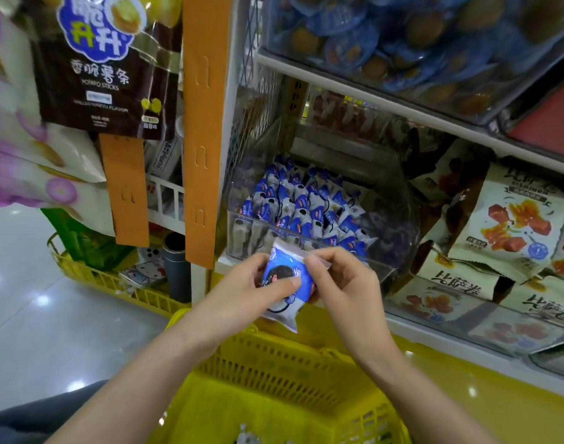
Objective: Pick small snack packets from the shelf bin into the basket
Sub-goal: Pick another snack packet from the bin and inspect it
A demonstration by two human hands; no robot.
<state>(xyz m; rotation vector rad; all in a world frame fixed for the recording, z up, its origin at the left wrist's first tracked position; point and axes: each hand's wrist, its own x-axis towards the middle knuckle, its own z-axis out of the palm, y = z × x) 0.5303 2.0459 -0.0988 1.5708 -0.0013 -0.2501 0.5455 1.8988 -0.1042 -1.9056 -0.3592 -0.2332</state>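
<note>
We've got one blue snack packet (287,285) out of the clear shelf bin (309,238), held between both hands just above the yellow basket (274,373). Our left hand (255,280) grips its left side with the thumb across the front, and our right hand (335,277) pinches the top corner. Main risk we see: the wrapper looks slick, so letting go too soon near the basket's far rim could drop it onto the floor instead of in.
</note>
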